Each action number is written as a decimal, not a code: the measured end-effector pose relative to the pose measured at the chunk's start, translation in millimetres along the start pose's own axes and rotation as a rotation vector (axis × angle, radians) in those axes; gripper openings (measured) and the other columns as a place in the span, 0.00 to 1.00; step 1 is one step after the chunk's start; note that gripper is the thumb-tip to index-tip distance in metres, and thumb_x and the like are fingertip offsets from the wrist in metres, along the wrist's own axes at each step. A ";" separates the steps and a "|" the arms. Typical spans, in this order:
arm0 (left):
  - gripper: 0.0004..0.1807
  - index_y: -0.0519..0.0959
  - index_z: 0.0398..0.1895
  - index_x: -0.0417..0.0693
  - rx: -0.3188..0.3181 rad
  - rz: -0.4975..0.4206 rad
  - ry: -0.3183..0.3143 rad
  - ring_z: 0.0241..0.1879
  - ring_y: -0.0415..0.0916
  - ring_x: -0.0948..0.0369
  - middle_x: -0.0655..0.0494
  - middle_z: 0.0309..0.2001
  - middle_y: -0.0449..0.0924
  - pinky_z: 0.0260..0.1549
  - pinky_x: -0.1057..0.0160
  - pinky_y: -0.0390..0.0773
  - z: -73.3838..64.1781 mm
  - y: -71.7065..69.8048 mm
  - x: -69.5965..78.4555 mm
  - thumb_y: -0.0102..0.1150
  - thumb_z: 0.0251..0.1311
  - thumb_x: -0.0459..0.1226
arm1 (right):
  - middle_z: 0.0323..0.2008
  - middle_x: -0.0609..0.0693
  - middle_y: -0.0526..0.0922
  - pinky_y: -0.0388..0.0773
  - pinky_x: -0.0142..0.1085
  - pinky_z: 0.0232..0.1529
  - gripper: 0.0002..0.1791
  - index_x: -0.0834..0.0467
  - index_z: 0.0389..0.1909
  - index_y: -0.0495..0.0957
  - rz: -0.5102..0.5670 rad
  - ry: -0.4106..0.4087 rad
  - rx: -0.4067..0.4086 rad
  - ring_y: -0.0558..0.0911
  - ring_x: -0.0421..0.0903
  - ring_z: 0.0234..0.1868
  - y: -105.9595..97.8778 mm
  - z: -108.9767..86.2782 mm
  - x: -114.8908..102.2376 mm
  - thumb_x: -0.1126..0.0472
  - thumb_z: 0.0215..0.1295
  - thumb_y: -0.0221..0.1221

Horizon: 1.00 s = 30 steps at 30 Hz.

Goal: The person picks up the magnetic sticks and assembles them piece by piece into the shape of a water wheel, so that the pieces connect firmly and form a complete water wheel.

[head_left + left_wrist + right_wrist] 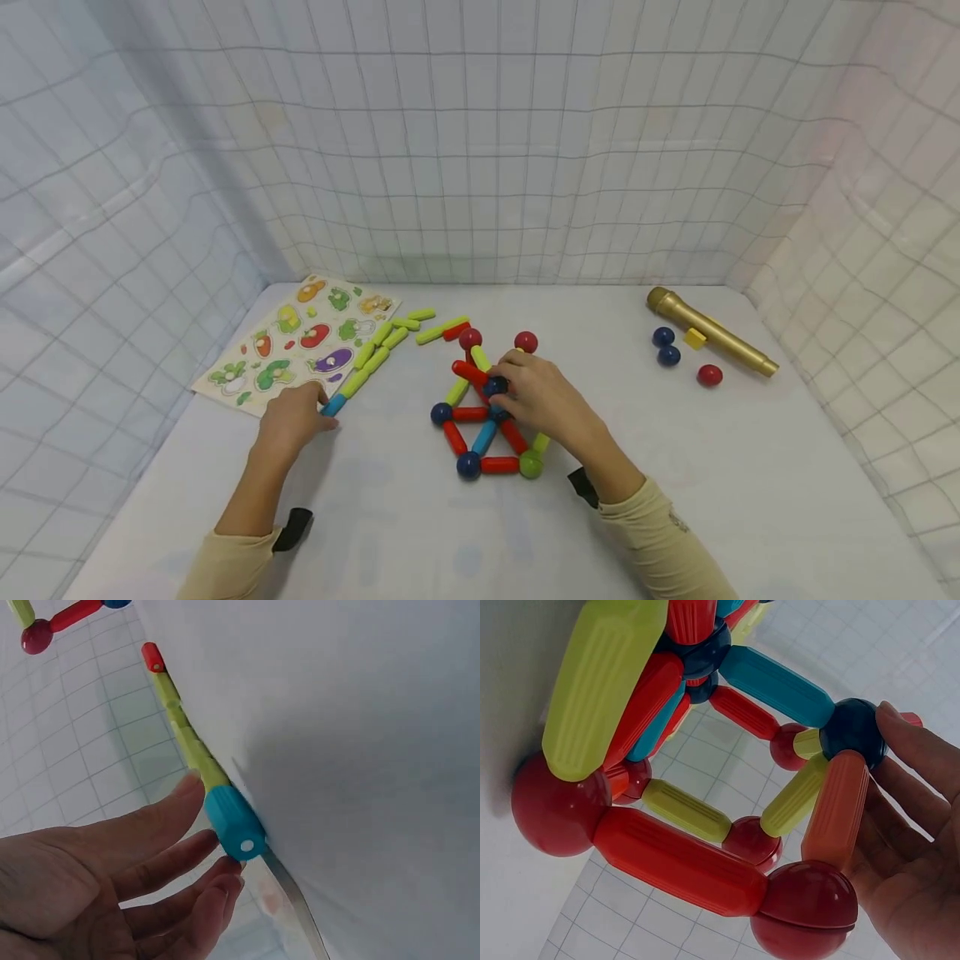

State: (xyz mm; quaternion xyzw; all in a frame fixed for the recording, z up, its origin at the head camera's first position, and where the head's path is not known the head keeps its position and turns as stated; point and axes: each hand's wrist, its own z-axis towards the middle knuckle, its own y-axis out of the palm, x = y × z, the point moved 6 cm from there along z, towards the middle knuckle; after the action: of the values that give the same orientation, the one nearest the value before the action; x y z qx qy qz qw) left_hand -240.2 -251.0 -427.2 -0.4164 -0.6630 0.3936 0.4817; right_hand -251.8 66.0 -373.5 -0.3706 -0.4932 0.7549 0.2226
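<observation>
My left hand [295,418] is at the left, its thumb and fingertips pinching a blue magnetic rod [234,823]. That rod lies at the near end of a row of yellow-green rods [372,360]. In the middle stands a structure of magnetic rods and balls, with red rods [500,465], dark blue balls [468,465] and a green ball [531,464]. My right hand [546,398] grips a dark blue ball [853,733] at its raised part, thumb on one side and fingers on the other. An orange-red rod [835,810] joins this ball to a red ball [804,909].
A vegetable picture board [258,358] lies beyond my left hand. At the right are a gold microphone-shaped object [712,332], a yellow block [695,338], two loose blue balls [663,337] and a red ball [709,375]. White gridded sheets [510,167] enclose the back and sides.
</observation>
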 end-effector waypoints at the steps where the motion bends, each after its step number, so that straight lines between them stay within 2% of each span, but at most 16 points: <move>1: 0.24 0.77 0.47 0.31 -0.005 -0.002 0.004 0.29 0.72 0.52 0.34 0.40 0.81 0.26 0.60 0.71 0.9 2.0 -1.0 0.71 0.51 0.37 | 0.47 0.53 0.82 0.83 0.35 0.45 0.19 0.59 0.48 0.83 0.001 0.004 0.002 0.81 0.45 0.42 -0.6 -0.4 0.5 0.58 0.56 0.70; 5: 0.20 0.80 0.42 0.32 0.001 0.013 0.043 0.30 0.73 0.52 0.38 0.38 0.82 0.28 0.57 0.73 7.3 7.2 4.4 0.73 0.49 0.36 | 0.47 0.52 0.82 0.82 0.35 0.45 0.19 0.58 0.49 0.83 -0.007 0.020 0.009 0.81 0.45 0.42 -2.4 -1.1 3.1 0.59 0.55 0.71; 10: 0.15 0.81 0.35 0.32 0.006 0.081 0.080 0.31 0.72 0.52 0.43 0.32 0.80 0.33 0.54 0.76 8.0 9.8 15.6 0.72 0.49 0.34 | 0.47 0.53 0.82 0.82 0.35 0.44 0.20 0.59 0.49 0.83 -0.010 0.022 0.009 0.80 0.45 0.43 -1.9 -1.4 4.1 0.59 0.56 0.70; 16: 0.08 0.79 0.27 0.33 -0.004 0.091 0.056 0.26 0.69 0.54 0.48 0.24 0.76 0.27 0.59 0.70 2.9 7.2 12.2 0.67 0.49 0.31 | 0.46 0.52 0.82 0.83 0.34 0.45 0.20 0.58 0.49 0.83 -0.013 0.022 0.004 0.80 0.45 0.43 -0.6 -0.8 3.1 0.59 0.55 0.70; 19: 0.13 0.81 0.35 0.32 -0.006 0.136 0.081 0.29 0.73 0.52 0.42 0.30 0.80 0.30 0.54 0.75 0.7 7.5 12.9 0.69 0.47 0.31 | 0.47 0.53 0.82 0.83 0.34 0.45 0.20 0.58 0.49 0.83 -0.016 0.023 -0.005 0.80 0.45 0.43 -0.4 -0.5 3.1 0.59 0.56 0.70; 23: 0.26 0.78 0.54 0.34 -0.014 0.202 0.123 0.36 0.76 0.48 0.34 0.44 0.82 0.33 0.49 0.79 -0.4 10.4 16.5 0.68 0.49 0.32 | 0.47 0.53 0.82 0.83 0.34 0.45 0.20 0.58 0.50 0.83 -0.027 0.023 -0.002 0.81 0.45 0.43 -1.9 0.2 3.8 0.58 0.55 0.70; 27: 0.29 0.74 0.61 0.38 -0.040 0.252 0.097 0.32 0.75 0.47 0.30 0.48 0.80 0.26 0.52 0.77 -3.4 9.5 14.9 0.64 0.52 0.33 | 0.46 0.53 0.82 0.83 0.34 0.44 0.19 0.58 0.49 0.83 -0.023 0.015 0.004 0.81 0.45 0.42 -3.0 1.0 3.7 0.59 0.55 0.70; 30: 0.32 0.70 0.65 0.37 -0.001 0.242 0.075 0.30 0.74 0.46 0.27 0.48 0.78 0.23 0.54 0.75 -6.1 2.8 15.3 0.62 0.55 0.35 | 0.46 0.53 0.82 0.83 0.34 0.45 0.19 0.58 0.49 0.83 -0.021 0.005 0.001 0.81 0.45 0.43 -2.9 1.3 3.0 0.59 0.56 0.70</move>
State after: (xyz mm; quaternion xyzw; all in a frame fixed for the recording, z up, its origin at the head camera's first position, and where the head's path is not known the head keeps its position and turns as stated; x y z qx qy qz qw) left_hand -236.7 -235.0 -423.6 -0.5080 -0.5898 0.4326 0.4549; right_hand -254.8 68.6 -371.6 -0.3674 -0.4961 0.7517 0.2321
